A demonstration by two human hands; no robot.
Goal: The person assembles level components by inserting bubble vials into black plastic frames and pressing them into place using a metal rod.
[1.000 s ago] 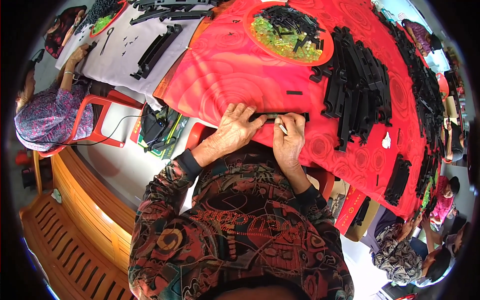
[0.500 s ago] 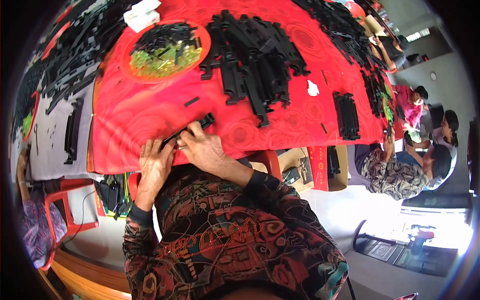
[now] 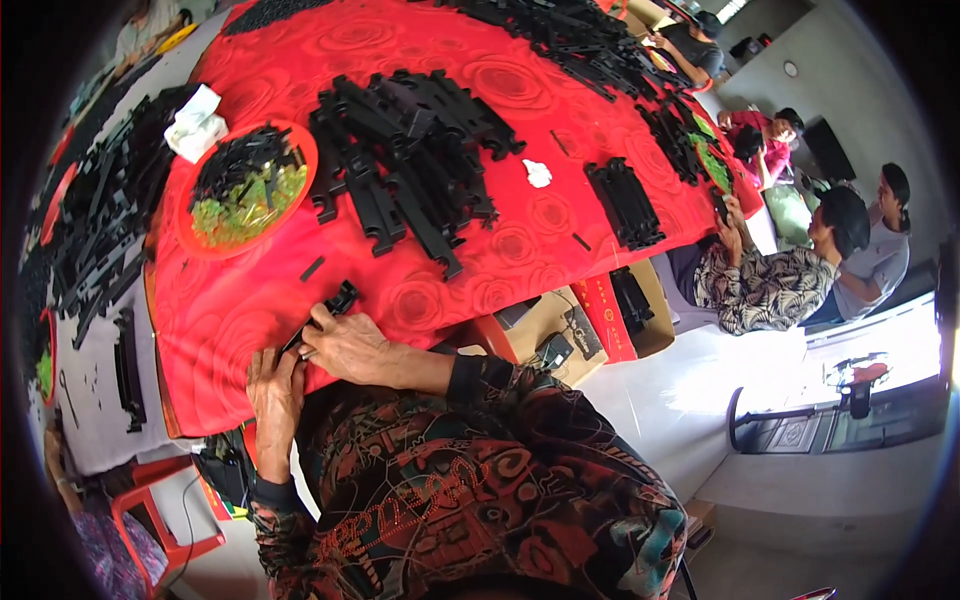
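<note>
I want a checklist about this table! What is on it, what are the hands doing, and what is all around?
Surface: red patterned tablecloth.
Job's things: long black plastic strip, held at the table edge.
Clutter: pile of black strips; red tray with green and black bits; white wad.
Grippers: left hand and right hand both grip the strip.
Cables: thin cable by the red stool.
Surroundings: other people seated at the table; cardboard box beneath.
</note>
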